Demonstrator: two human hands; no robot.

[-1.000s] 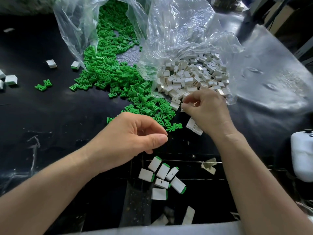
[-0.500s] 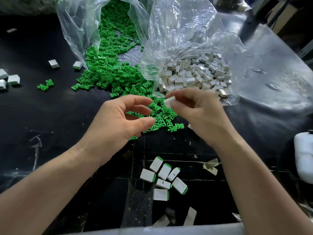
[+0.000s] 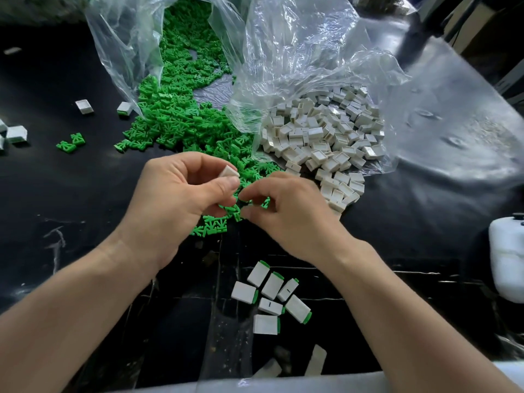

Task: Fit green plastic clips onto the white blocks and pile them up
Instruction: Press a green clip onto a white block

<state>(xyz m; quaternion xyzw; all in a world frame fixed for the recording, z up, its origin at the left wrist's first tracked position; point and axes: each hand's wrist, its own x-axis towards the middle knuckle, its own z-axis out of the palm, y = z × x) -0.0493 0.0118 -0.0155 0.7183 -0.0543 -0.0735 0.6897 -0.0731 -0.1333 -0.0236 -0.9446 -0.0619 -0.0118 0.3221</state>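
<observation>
Left hand [image 3: 175, 199] fingers pinch a white block [image 3: 229, 172] over the near edge of the clip pile [image 3: 181, 120], right hand [image 3: 286, 211] fingers curl into it, grip unclear; finished blocks [image 3: 269, 299] between forearms, wide counter [image 3: 71, 194] left.

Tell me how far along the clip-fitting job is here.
Done: a small group of clipped blocks lies loose near the person, not really piled. In hand: the left hand pinches a white block; the right hand is at the loose green clips, and whether it holds one is hidden. Left: most of it, going by the big heap of unclipped white blocks.
</observation>
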